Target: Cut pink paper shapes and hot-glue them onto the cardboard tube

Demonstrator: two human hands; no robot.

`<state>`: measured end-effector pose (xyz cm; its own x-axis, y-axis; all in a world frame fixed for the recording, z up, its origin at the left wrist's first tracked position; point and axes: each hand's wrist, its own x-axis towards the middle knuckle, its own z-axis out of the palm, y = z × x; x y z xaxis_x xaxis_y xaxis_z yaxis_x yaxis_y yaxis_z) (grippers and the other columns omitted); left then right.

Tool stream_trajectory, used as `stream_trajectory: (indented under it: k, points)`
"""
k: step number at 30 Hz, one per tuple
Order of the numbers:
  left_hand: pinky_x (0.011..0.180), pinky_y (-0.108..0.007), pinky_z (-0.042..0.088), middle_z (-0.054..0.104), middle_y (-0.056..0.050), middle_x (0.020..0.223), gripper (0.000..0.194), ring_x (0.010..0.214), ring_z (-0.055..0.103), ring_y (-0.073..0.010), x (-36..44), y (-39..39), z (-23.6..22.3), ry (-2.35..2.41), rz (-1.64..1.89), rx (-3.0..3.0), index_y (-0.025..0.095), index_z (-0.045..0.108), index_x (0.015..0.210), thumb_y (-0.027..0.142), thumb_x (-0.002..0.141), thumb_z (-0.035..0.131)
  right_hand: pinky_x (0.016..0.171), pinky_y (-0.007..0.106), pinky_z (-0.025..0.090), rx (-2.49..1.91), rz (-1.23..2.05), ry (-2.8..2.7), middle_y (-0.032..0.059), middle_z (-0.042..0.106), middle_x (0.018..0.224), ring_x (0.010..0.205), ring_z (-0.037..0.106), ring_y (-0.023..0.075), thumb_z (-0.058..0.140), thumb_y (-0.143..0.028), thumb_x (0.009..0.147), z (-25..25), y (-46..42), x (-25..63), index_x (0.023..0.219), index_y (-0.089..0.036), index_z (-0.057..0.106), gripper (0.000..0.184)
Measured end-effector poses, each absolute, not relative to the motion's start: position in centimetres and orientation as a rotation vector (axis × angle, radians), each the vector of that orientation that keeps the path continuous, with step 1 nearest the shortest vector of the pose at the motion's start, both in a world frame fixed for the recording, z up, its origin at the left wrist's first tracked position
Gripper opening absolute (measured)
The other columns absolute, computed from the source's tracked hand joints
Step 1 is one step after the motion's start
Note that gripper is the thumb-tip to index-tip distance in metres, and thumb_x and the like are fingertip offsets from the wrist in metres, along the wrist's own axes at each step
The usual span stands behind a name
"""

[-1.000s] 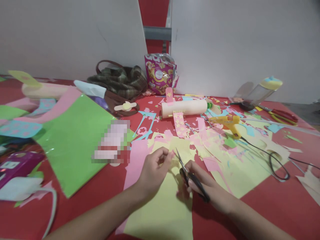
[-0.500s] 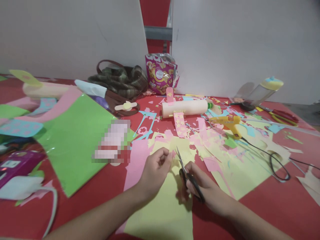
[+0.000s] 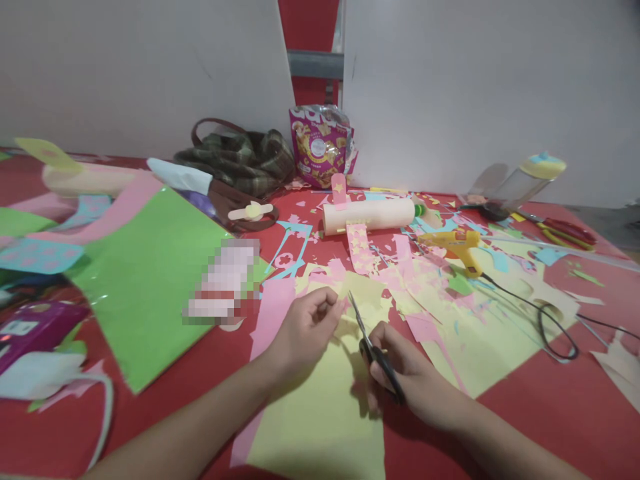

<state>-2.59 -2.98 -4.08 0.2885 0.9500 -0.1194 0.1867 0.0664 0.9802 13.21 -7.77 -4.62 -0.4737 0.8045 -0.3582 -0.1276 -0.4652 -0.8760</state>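
My left hand (image 3: 306, 327) is closed in a pinch, with a small piece of pink paper (image 3: 344, 303) at its fingertips, mostly hidden by them. In my right hand (image 3: 407, 370) is a pair of scissors (image 3: 361, 321) with black handles, its blades pointing up and away beside the left fingertips. The blades look nearly together. Both hands are above a yellow sheet of paper (image 3: 320, 427), which overlaps a pink sheet (image 3: 274, 313) on its left.
Beyond my hands lie paper scraps and a cream tube (image 3: 370, 217) with pink strips. On the right are a yellow glue gun (image 3: 457, 245) with its black cord, pliers (image 3: 565, 233) and a clear bottle (image 3: 523, 183). A green sheet (image 3: 135, 287) lies left; a snack bag (image 3: 320, 143) stands behind.
The scissor handles have come closer together in my right hand, and the blades have narrowed. My left hand keeps its pinch in nearly the same spot.
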Motion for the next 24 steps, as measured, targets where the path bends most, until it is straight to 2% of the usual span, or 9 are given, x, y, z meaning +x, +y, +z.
stream_trajectory:
  k: [5,10,14,19,24]
  points:
    - [0.042,-0.017,0.025,0.03,0.008,0.048,0.027,0.042,0.029,-0.0043,-2.72,-2.84,-3.87,1.11,0.784,1.408,0.016,0.035,0.058,0.032,0.079,0.042,0.047,0.023,0.039,-1.076,1.985,-1.111,-0.0078,0.053,0.05,0.044,0.051,0.0086,0.056,-0.047,0.069,-4.82,-7.82,13.29,0.074,-0.022,0.03,0.037]
    - [0.045,-0.017,0.026,0.031,0.008,0.05,0.027,0.045,0.031,-0.0044,-2.6,-2.99,-3.98,1.081,0.735,1.439,0.016,0.035,0.058,0.031,0.079,0.043,0.057,0.026,0.039,-1.027,1.976,-1.11,-0.0062,0.052,0.057,0.057,0.053,0.0098,0.057,-0.047,0.069,-4.65,-7.8,13.36,0.076,-0.021,0.033,0.036]
    - [0.045,-0.017,0.026,0.03,0.008,0.05,0.027,0.045,0.03,-0.0043,-2.59,-2.97,-4.16,1.076,0.726,1.435,0.016,0.035,0.058,0.03,0.079,0.042,0.058,0.027,0.039,-1.017,1.981,-1.091,-0.0067,0.052,0.056,0.053,0.052,0.0088,0.056,-0.046,0.071,-4.84,-7.86,13.28,0.076,-0.022,0.032,0.034]
    - [0.044,-0.017,0.027,0.032,0.007,0.05,0.025,0.045,0.032,-0.0043,-2.93,-2.62,-4.17,1.044,0.707,1.462,0.016,0.036,0.059,0.03,0.079,0.043,0.049,0.023,0.037,-1.045,1.954,-1.132,-0.0061,0.052,0.054,0.052,0.052,0.01,0.055,-0.047,0.071,-5.18,-7.95,13.3,0.076,-0.022,0.032,0.034]
    - [0.042,-0.017,0.027,0.035,0.007,0.049,0.027,0.044,0.033,-0.0042,-3.28,-2.19,-3.88,1.016,0.685,1.498,0.016,0.036,0.056,0.03,0.077,0.044,0.047,0.022,0.039,-1.075,1.956,-1.154,-0.0069,0.053,0.05,0.045,0.051,0.0075,0.055,-0.05,0.069,-4.98,-7.96,13.28,0.071,-0.021,0.031,0.038]
